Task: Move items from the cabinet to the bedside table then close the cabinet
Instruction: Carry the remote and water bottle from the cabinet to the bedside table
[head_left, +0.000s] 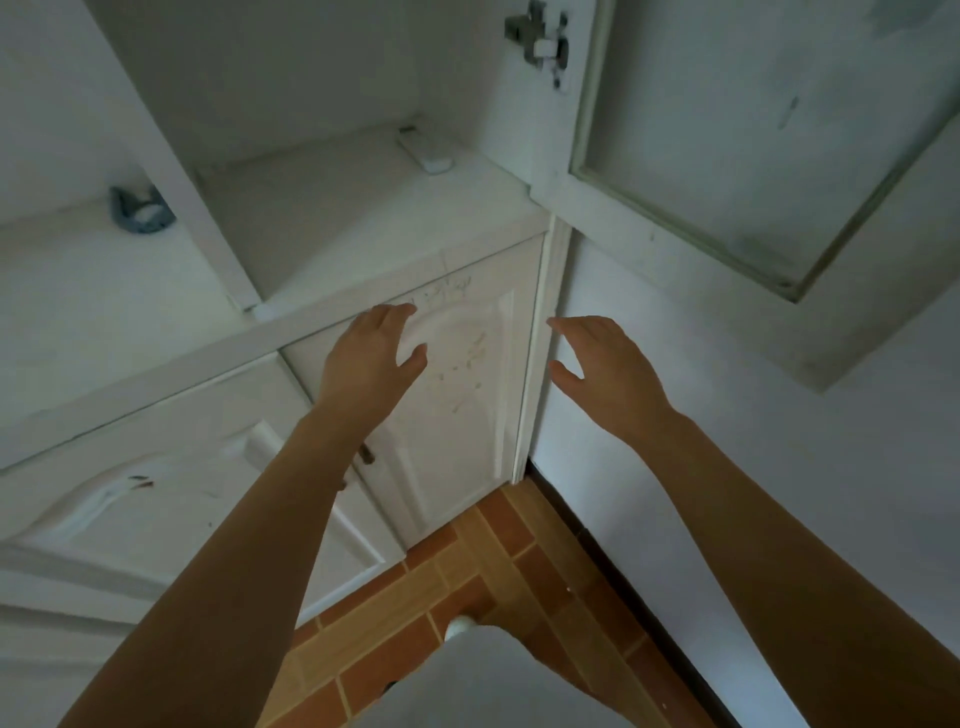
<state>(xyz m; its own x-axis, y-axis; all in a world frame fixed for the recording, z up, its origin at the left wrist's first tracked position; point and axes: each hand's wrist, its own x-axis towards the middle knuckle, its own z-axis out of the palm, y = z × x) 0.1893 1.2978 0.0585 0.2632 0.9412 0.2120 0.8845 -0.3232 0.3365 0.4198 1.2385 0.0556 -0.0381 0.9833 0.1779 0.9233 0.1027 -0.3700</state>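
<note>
The white cabinet's right compartment stands open, its shelf holding a white remote control at the back right corner. Its door is swung wide to the right on a metal hinge. In the left compartment sits a grey-blue ring-shaped object. My left hand and my right hand are both raised in front of the cabinet, below the shelf edge, fingers relaxed and holding nothing. The bedside table is out of view.
Below the shelf are closed lower cabinet doors with a handle. A white wall runs along the right. The floor is orange-brown tile. A grey garment fills the bottom centre.
</note>
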